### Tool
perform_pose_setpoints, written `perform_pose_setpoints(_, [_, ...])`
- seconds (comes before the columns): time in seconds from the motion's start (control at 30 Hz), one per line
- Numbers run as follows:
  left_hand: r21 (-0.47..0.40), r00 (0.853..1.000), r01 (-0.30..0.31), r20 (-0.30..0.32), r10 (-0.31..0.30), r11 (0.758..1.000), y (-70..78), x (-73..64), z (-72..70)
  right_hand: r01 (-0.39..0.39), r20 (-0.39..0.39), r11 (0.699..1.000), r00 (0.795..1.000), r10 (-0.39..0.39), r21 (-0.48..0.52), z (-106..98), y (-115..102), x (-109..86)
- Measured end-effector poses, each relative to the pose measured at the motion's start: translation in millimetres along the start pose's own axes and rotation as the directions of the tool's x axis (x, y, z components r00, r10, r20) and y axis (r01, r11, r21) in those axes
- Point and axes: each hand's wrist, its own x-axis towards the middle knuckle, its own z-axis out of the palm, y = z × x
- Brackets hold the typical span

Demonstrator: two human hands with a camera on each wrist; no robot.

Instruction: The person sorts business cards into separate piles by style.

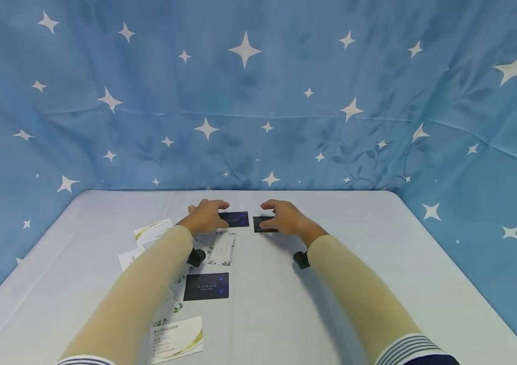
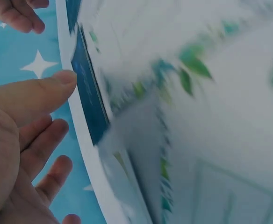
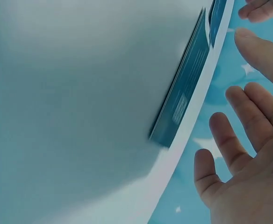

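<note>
In the head view my left hand (image 1: pixel 202 217) hovers by a dark blue business card (image 1: pixel 236 219) near the far side of the table, fingers spread and holding nothing. My right hand (image 1: pixel 287 218) is just over a second dark card (image 1: pixel 257 221), partly hidden by its thumb. The left wrist view has my left thumb close to the edge of a dark card (image 2: pixel 87 88); whether they touch I cannot tell. Seen from the right wrist, the dark cards (image 3: pixel 182 88) seem layered, and the fingers stand apart from them.
White cards with leafy borders (image 1: pixel 222 248), another dark card (image 1: pixel 206 287) and a white-and-gold card (image 1: pixel 177 339) lie left of the middle. More white cards (image 1: pixel 152 230) sit partly under my left forearm. A blue star-patterned curtain (image 1: pixel 258 101) hangs behind the white table (image 1: pixel 377 263).
</note>
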Motion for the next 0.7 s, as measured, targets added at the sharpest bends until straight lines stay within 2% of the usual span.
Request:
perform_pose_setpoints(0.17, [0.025,0.999,0.029,0.014,-0.029,0.999,-10.3,0.1,-2.1,0.003,0.012,0.998,1.0,-0.003,-0.06,9,-15,9.9])
perform_pose_setpoints(0.37, [0.015,0.999,0.047,0.025,-0.047,0.999,-16.4,1.2,0.8,-0.073,0.035,0.978,0.996,0.081,-0.194,19,-25,20.1])
perform_pose_setpoints(0.53, [0.027,0.998,0.05,0.038,-0.051,0.998,-16.3,3.6,1.2,-0.123,0.049,0.973,0.99,0.135,-0.193,24,-31,26.2])
perform_pose_setpoints(0.7, [0.035,0.998,0.058,0.034,-0.059,0.998,-15.6,6.7,0.8,-0.14,0.055,0.968,0.986,0.155,-0.208,27,-32,32.4])
